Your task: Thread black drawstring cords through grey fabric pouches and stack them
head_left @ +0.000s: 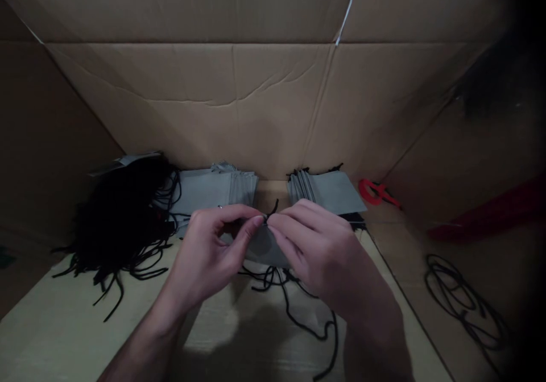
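Note:
My left hand [213,243] and my right hand [326,251] meet at the middle, fingertips pinched together. Between them is the upper edge of a grey flat fabric piece, perhaps a pouch [267,250]. A short end of black cord [275,206] pokes up at the fingertips, and both hands grip about this spot. Fingers hide exactly what each one pinches. Below the grey piece, loose black cords [290,314] trail over the work surface. A thin, light, straight rod or wire [405,223] sticks out to the right beyond my right hand.
A heap of black cords [123,217] lies at left. Behind my hands stand two stacks of grey pieces, a left stack [205,189] and a right stack [336,189]. Red-handled scissors [371,191] and a coiled black cord [460,302] lie right. Cardboard walls [191,81] enclose the back and sides.

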The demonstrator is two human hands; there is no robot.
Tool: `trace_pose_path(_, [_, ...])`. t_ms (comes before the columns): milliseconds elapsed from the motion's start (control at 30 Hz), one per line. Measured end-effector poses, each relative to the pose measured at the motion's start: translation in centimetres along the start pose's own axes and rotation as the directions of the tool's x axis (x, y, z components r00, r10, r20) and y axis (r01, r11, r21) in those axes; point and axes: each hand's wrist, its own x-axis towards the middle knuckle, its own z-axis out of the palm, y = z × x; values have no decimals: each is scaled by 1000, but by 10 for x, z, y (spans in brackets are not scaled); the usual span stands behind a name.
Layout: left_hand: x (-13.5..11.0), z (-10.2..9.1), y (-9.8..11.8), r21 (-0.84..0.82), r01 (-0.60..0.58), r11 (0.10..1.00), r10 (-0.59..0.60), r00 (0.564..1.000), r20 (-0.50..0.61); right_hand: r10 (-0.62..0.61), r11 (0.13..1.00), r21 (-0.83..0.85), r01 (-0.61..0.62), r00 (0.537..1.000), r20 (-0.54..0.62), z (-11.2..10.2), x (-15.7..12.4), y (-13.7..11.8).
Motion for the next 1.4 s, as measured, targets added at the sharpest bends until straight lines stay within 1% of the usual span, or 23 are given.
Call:
trace_pose_path(133, [0, -2, -5, -49, -31, 998, 31, 999, 12, 62, 996, 62, -59, 996, -57, -3, -1, 2])
trace_pose_path(300, [-1, -1, -6, -60, -57, 997, 58, 998, 10, 97, 988, 125, -86, 991, -87, -10, -3, 3])
trace_pose_path(500, [-1, -1, -4, -26, -70, 997, 70, 998, 5, 155, 973, 184, -143, 986, -58, -14, -2, 3])
trace_pose_path(633, [-2, 0, -4, -18, -75, 997, 75, 997, 5, 178, 969, 182, -170, 983, -32, -15, -3, 3])
trace_pose_path(1000, [-1, 0, -6, 26, -92, 995, 91, 995, 25, 147, 974, 177, -139, 989, -32, -14, -2, 4])
trace_pose_path(1400, [0, -1, -3, 60, -106, 993, 105, 994, 18, 144, 974, 176, -141, 990, -3, -14, -3, 5])
